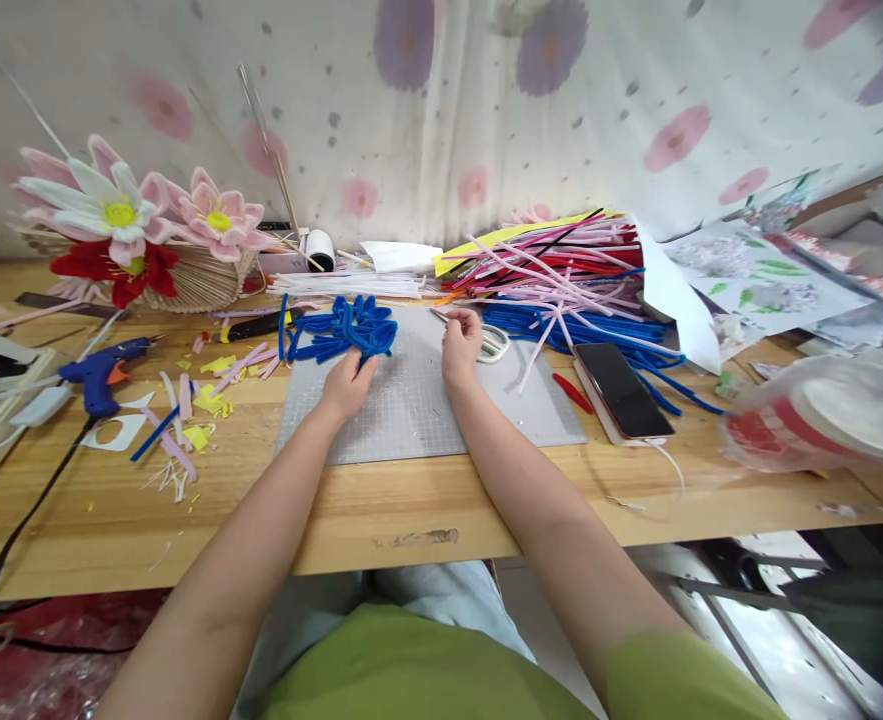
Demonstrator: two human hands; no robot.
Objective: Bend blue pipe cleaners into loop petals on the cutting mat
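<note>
My left hand is closed on a looped blue pipe cleaner shape, held above the left part of the grey cutting mat. More bent blue pipe cleaner pieces lie just beyond it and partly overlap it in view. My right hand has curled fingers over the middle of a pair of scissors. Their pale handles show to its right and a blade tip to its left; the hand hides the part between.
A glue gun and coloured scraps lie left. Fuzzy flowers stand behind them. Bundles of pipe cleaners fill the back right. A phone and a plastic-wrapped tub are on the right.
</note>
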